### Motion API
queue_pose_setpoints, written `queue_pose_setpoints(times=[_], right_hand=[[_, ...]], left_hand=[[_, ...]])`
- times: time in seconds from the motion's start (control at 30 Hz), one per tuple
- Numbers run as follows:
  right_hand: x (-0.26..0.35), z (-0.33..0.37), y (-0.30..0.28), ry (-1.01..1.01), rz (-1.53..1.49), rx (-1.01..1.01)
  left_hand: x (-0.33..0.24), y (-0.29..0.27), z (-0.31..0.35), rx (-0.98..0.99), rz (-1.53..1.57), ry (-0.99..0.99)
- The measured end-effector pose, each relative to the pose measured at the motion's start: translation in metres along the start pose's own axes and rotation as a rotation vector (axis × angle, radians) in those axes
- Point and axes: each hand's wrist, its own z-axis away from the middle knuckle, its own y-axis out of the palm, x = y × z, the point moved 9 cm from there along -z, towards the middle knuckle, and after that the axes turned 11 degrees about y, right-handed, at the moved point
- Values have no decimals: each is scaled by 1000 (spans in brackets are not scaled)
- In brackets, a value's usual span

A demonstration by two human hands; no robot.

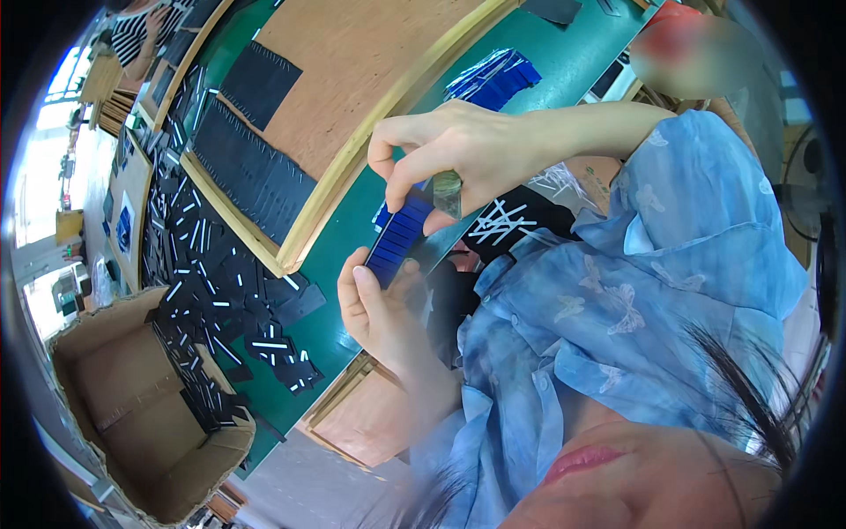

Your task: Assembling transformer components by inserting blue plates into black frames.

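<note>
Between my two hands is a small dark-blue panel (394, 236) divided by thin black lines into a row of narrow bars. My left hand (381, 304) grips its lower end between thumb and fingers. At the upper end my right hand (441, 154) is closed on it, fingers bent over the edge. A small greenish, see-through piece (448, 194) shows against the right hand; I cannot tell what it is. Beyond that hand, a pile of similar blue panels with white edges (493, 79) lies on the green tabletop (339, 256).
A wood-rimmed board (352, 145) holds black sheets (251, 172). Black scraps with white strips (207, 264) cover the table's left. A cardboard box (132, 397) stands lower left. White sticks lie on black cloth (502, 220) near my body. Another person (145, 35) is at far left.
</note>
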Motion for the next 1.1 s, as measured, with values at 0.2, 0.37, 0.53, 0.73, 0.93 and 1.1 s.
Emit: queue_pose_setpoints(times=[0.2,0.37,0.53,0.73,0.93,1.1], right_hand=[[1,-3,4,-23,5,18],[1,-3,4,-31,-59,26],[3,-4,4,-27,-58,30],[0,-3,1,-13,-50,29],[-17,-10,8,168,-141,67],[-37,-10,20,321,-254,91]], left_hand=[[0,-2,1,-1,-1,-20],[6,-8,-2,9,56,-13],[5,-10,-3,9,59,-9],[7,-5,-6,25,79,-19],[-8,-2,2,-11,-25,21],[-9,13,7,12,-291,102]])
